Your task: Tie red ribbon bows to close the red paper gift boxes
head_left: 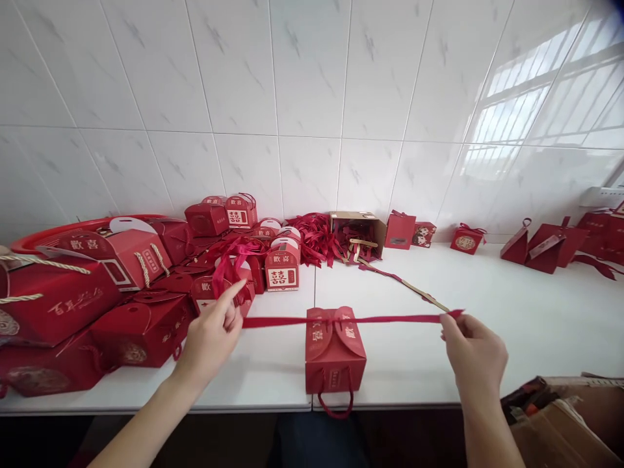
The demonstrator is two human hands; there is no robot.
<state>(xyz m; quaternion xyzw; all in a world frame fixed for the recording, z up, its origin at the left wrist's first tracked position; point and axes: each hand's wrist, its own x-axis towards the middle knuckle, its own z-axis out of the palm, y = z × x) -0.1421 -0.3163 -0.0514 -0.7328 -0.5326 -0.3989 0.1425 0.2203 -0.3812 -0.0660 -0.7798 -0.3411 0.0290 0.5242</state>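
Note:
A red gift box (335, 354) with rounded top flaps and gold characters stands near the table's front edge, its cord handle hanging over that edge. Across its top runs a red ribbon (400, 319), pulled straight out to both sides and crossing at the middle of the flaps. My left hand (214, 335) grips one ribbon end between thumb and curled fingers, the index finger pointing out. On the other side, my right hand (470, 344) pinches the opposite end, with a short tail sticking out past the fingers.
Several red gift boxes (141, 325) are piled at the left, beside a red basin (97, 224). Loose ribbons (316, 237) lie by an open cardboard box (358, 227) against the tiled wall. Small red boxes (468, 239) line the back right. Another carton (565, 422) sits at the lower right.

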